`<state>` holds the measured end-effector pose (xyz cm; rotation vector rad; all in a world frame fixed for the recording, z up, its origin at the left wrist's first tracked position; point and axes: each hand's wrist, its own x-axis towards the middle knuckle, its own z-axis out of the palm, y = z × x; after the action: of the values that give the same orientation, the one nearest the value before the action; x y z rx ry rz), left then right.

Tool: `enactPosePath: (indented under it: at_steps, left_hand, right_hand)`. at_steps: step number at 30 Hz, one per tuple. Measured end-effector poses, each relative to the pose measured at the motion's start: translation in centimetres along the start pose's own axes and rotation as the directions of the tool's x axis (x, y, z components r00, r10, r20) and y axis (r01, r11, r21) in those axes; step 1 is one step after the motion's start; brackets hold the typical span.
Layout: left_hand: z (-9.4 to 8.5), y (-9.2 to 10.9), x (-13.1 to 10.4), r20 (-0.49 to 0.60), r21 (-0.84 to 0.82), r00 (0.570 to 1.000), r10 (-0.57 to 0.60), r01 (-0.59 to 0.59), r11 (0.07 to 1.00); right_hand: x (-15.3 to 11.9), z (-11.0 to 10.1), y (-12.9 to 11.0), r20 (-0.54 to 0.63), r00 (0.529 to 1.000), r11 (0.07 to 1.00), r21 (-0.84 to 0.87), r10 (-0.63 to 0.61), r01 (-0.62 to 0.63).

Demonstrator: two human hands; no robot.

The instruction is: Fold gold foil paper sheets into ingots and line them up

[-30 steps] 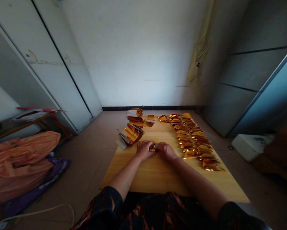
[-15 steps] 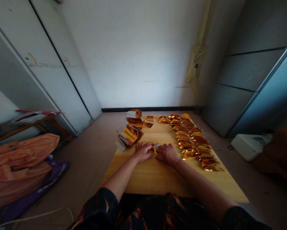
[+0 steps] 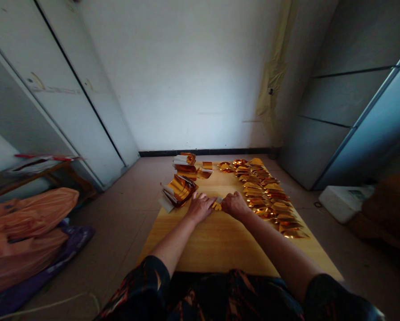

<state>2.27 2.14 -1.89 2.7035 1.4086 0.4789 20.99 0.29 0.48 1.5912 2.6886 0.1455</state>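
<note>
Between my two hands, low over the wooden table, is a small piece of gold foil paper (image 3: 216, 206) with a pale underside showing at the back. My left hand (image 3: 201, 207) has its fingers closed on the paper's left end. My right hand (image 3: 233, 204) is curled with bent fingers on the right end. The fingers cover most of the paper, so its exact fold is hidden. Just beyond my left hand lies a curled stack of gold foil sheets (image 3: 180, 189). To the right of my right hand run rows of folded gold paper pieces (image 3: 265, 193).
The wooden table (image 3: 226, 249) reaches toward a white wall (image 3: 186, 80). More gold sheets (image 3: 185, 169) lie at its far left. Cabinets (image 3: 96, 116) stand on the left, and a grey fridge-like unit (image 3: 323, 125) on the right. Orange plastic bags (image 3: 35, 223) lie at the left.
My right hand has curled more tightly, and both hands have moved slightly away from me. The gold foil paper between them shows a different shape. The view has shifted a little.
</note>
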Motion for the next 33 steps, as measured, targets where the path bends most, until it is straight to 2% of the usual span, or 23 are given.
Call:
enactPosePath:
  at_steps: [5,10,15,22,28,33]
  left_hand:
    - [0.5,-0.1,0.0,0.005,-0.001,1.0,0.012,-0.012,1.0]
    - [1.0,-0.2,0.0,0.0,-0.034,0.998,0.061,-0.061,0.998]
    - [1.1,-0.6,-0.1,0.034,-0.027,0.996,0.079,-0.078,0.997]
    - [2.6,-0.8,-0.2,-0.077,0.051,0.988,0.136,-0.132,0.99]
    - [2.7,-0.6,-0.2,-0.122,0.119,0.985,0.124,-0.109,0.987]
    - [1.9,-0.2,-0.3,-0.103,0.133,0.994,0.037,-0.023,0.991]
  right_hand:
    - [-0.1,0.7,0.2,-0.042,0.999,0.999,-0.031,0.01,-0.011]
    - [0.2,1.3,0.2,0.021,1.0,1.0,-0.014,0.007,-0.007]
    - [0.2,1.3,0.4,0.005,1.0,0.999,0.032,0.002,-0.002]
    - [-0.8,1.1,0.8,-0.013,1.0,0.994,0.113,0.009,-0.008]
    - [-0.7,1.5,0.3,-0.032,0.998,0.994,0.097,0.052,-0.049]
    - [-0.3,2.0,0.1,-0.033,0.999,0.999,0.033,0.043,-0.042]
